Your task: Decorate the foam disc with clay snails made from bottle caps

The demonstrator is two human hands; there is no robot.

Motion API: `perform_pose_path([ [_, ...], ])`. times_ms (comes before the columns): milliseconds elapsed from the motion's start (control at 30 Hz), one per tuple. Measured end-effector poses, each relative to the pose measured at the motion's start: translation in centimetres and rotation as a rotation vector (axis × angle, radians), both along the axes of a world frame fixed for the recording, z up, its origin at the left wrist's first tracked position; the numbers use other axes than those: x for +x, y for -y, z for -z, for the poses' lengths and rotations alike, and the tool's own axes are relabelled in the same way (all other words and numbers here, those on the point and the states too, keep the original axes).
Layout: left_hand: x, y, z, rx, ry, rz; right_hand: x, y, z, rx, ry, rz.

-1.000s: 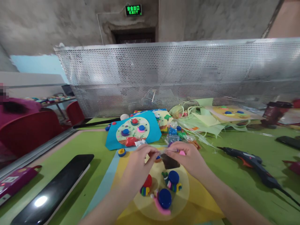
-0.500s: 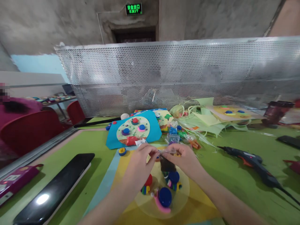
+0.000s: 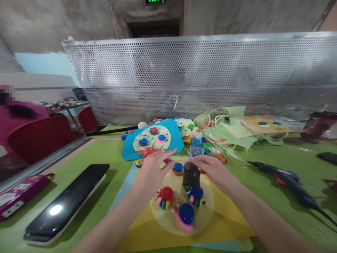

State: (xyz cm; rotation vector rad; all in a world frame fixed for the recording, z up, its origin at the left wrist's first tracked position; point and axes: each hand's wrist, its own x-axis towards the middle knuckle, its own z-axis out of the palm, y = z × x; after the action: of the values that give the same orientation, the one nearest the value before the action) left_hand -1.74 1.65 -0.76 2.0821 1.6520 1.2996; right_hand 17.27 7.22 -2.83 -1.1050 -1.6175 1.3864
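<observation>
My right hand (image 3: 213, 169) pinches the top edge of a small clear bag of dark brown clay (image 3: 191, 175), which hangs over the artwork. My left hand (image 3: 154, 170) is just left of the bag, its fingers apart with nothing in them. Below both hands lies a yellow sheet (image 3: 147, 230) with a pale cream circle (image 3: 168, 225). On the circle are a blue-shelled clay snail (image 3: 186, 213) with a pink body, a red-topped one (image 3: 166, 194) with striped colours, a blue-topped one (image 3: 197, 193) and a blue-and-orange clay piece (image 3: 178, 168).
A blue card (image 3: 179, 137) with clay snails lies behind. Clay packets (image 3: 197, 151) and pale green paper strips (image 3: 231, 131) are at the back. A glue gun (image 3: 285, 179) lies right, a black-topped case (image 3: 71, 200) and purple box (image 3: 25, 193) left. A perforated metal screen (image 3: 210, 77) stands behind.
My left hand has let go of the bag's top and moved left, its fingers spreading. The bag now hangs from my right hand. The view has tilted slightly downward.
</observation>
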Motion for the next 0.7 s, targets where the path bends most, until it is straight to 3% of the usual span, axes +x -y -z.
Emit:
perform_pose_path([
  [200,-0.3,-0.2,0.1,-0.002,0.032,-0.018,1.5,-1.4,0.3,0.01,0.002,-0.038],
  [467,-0.5,0.1,-0.8,-0.055,0.01,-0.024,4.9,-3.9,-0.6,0.235,0.238,0.28],
  [567,-0.6,0.5,0.1,-0.133,-0.033,0.033,5.6,-4.9,-0.6,0.33,0.339,0.366],
  [700,-0.4,0.9,1.7,-0.191,-0.069,0.081,5.1,-5.6,0.1,0.372,0.467,0.378],
])
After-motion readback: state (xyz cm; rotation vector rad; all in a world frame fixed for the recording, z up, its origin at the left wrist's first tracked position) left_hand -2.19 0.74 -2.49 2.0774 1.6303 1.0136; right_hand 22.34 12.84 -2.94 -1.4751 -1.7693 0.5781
